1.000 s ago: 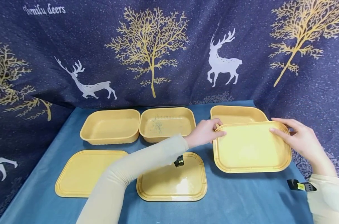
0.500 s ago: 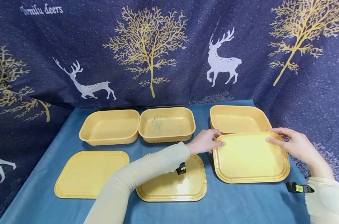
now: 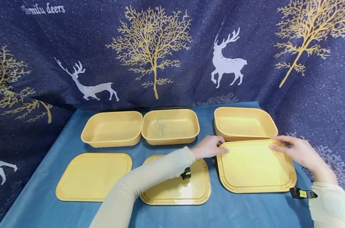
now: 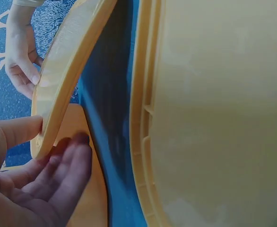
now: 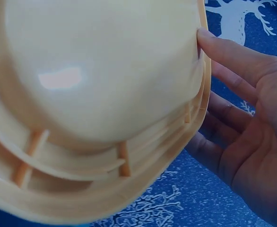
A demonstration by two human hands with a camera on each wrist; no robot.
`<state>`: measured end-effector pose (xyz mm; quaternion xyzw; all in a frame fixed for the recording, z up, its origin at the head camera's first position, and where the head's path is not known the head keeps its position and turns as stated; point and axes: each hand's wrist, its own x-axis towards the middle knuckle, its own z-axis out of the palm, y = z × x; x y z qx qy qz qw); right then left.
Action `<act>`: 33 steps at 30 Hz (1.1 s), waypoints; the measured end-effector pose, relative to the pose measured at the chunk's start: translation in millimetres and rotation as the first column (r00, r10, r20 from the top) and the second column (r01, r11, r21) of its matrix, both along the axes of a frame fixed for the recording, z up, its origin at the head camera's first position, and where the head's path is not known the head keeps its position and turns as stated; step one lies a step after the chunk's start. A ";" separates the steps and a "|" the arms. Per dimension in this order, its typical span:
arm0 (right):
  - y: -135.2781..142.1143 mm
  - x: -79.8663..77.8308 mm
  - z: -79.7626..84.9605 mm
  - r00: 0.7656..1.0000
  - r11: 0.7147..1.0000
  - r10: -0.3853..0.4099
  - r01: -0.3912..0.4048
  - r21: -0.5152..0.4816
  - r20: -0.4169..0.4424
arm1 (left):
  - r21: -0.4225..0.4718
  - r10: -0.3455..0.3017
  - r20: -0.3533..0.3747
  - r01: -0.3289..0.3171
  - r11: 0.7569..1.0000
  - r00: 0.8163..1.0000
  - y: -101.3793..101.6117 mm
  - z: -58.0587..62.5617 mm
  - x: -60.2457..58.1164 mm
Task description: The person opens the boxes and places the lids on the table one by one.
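Note:
Both hands hold a yellow rounded lid [image 3: 256, 167] by its far corners, in front of the right yellow box [image 3: 245, 123]. My left hand [image 3: 208, 147] pinches the far left corner, thumb on top and fingers below. At the far right corner, my right hand [image 3: 299, 152] grips with its thumb over the rim and fingers behind. In the left wrist view, the held lid [image 4: 67, 71] tilts between the thumb and fingers. Ribs show along the rim of the lid [image 5: 119, 163] in the right wrist view.
A left box [image 3: 112, 128] and a middle box [image 3: 170, 126] stand side by side at the back. Before them lie a left lid [image 3: 93, 177] and a middle lid [image 3: 175, 190], partly hidden by the left sleeve. A dark printed cloth [image 3: 172, 63] hangs behind the blue table [image 3: 232, 209].
The held lid has come down and toward me, with both hands gripping it. More of the right box now shows behind it.

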<state>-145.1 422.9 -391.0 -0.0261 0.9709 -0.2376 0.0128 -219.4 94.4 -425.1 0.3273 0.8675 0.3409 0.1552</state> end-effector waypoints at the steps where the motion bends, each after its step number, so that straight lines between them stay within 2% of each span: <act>1: -0.4 -0.4 -1.2 1.000 1.000 0.004 -0.004 0.001 0.007 | -0.017 -0.008 -0.015 0.008 1.000 1.000 -0.6 -0.7 -0.2; 7: -2.6 -3.3 -9.2 0.998 1.000 0.028 -0.028 0.006 0.059 | -0.106 -0.034 -0.030 0.031 0.994 0.999 -1.0 -4.5 -2.0; 17: -3.9 -7.1 -26.1 0.994 0.997 0.071 -0.071 0.000 0.083 | -0.206 -0.046 -0.052 0.035 0.978 0.998 -0.9 -8.0 -4.3; 24: -3.3 -11.3 -36.4 0.993 0.996 0.087 -0.088 0.002 0.085 | -0.228 -0.058 -0.087 0.037 0.973 0.994 0.8 -11.0 -4.7; 33: -7.7 -16.0 -37.4 0.989 0.995 0.093 -0.097 0.029 0.111 | -0.287 -0.085 -0.139 0.042 0.957 0.987 3.4 -15.3 -4.8</act>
